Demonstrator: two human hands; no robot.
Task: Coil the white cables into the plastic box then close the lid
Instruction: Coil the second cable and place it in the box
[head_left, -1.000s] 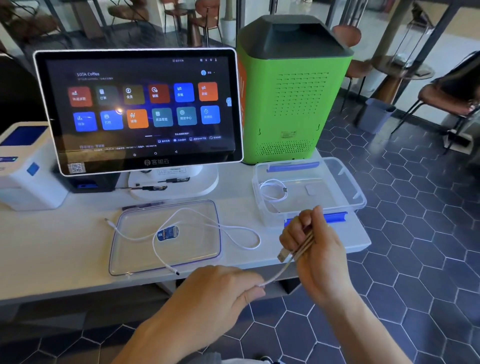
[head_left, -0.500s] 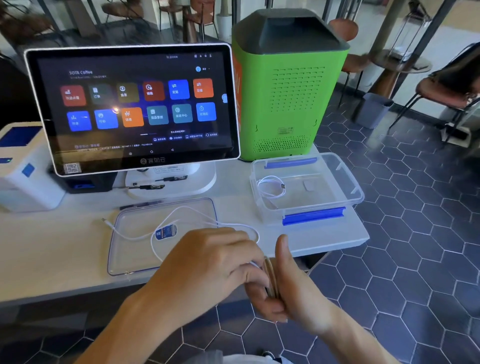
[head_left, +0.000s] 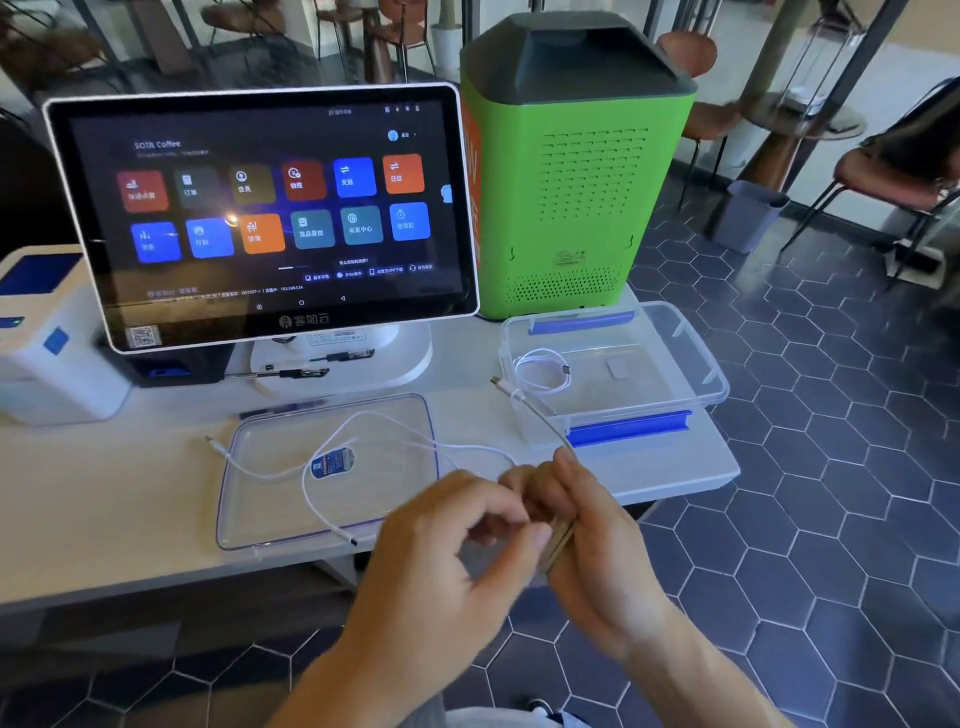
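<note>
Right hand (head_left: 587, 535) grip: fingers curled round a bundled white cable (head_left: 558, 540), plug end (head_left: 497, 382) rising toward the box.
Left hand (head_left: 447, 561) grip: fingertips pinching that bundle.
Plastic box (head_left: 696, 364): open on the bench (head_left: 104, 493), coiled cable (head_left: 543, 371) inside.
Lid (head_left: 260, 509): flat, loose cable (head_left: 395, 436) across it.
Behind: touchscreen (head_left: 270, 208), green machine (head_left: 576, 182).

hands: right hand (head_left: 587, 540) dropped from in front of the plastic box (head_left: 675, 358) to just below the table edge, left hand (head_left: 457, 551) closed in on it | cable (head_left: 530, 410): mostly folded into the right hand's grip, plug end flicked up beside the box's near-left corner
</note>
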